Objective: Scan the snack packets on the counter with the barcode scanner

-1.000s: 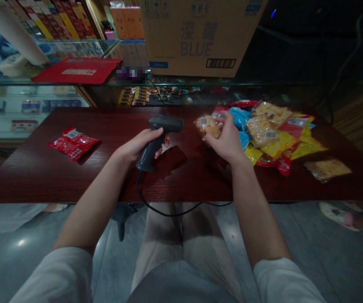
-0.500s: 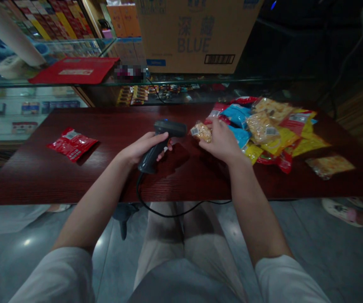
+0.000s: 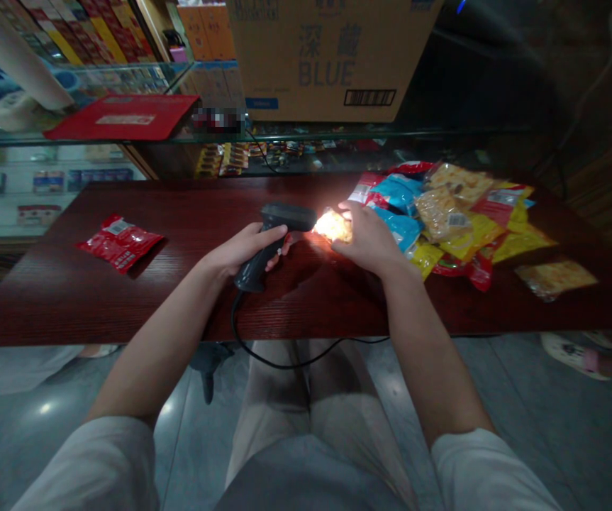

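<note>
My left hand (image 3: 252,248) is wrapped round the grip of a black corded barcode scanner (image 3: 287,216), its head pointing right. Between the fingers and thumb of my right hand (image 3: 366,238) is a small clear-wrapped snack pack (image 3: 334,226), brightly lit right in front of the scanner's head. The glare washes out its label. Beyond my right hand lies a heap of snack packets, among them a blue packet (image 3: 398,193), a yellow packet (image 3: 473,240) and a clear-wrapped cracker pack (image 3: 444,215). A red snack packet (image 3: 122,243) lies apart at the left.
The dark red wooden table (image 3: 188,206) spans the view. Another wrapped cracker pack (image 3: 557,279) lies near its right end. Behind stands a glass counter with a large cardboard box (image 3: 332,64) and a red bag (image 3: 125,117). The scanner's cable (image 3: 279,365) loops below the table's front edge.
The scanner's light has come on and shines on the snack pack in my right hand. That hand has shifted slightly left, bringing the pack closer to the scanner.
</note>
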Demonstrator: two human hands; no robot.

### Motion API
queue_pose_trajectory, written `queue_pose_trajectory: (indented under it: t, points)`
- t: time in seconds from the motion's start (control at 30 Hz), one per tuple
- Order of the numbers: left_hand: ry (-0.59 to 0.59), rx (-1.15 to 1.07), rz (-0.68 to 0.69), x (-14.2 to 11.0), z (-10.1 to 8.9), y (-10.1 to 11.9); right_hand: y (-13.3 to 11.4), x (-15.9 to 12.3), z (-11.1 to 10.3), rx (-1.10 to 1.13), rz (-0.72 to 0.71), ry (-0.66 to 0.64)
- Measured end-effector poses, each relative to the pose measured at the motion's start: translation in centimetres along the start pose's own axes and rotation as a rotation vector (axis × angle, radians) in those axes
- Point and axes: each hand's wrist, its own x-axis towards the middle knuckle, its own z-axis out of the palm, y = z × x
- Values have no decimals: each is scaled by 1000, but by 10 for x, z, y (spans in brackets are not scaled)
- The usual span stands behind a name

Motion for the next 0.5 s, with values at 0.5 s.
queue_pose_trajectory:
  t: [0.5]
  points:
    - [130, -56, 33, -5, -10, 9, 4, -3, -37, -142, 256, 459]
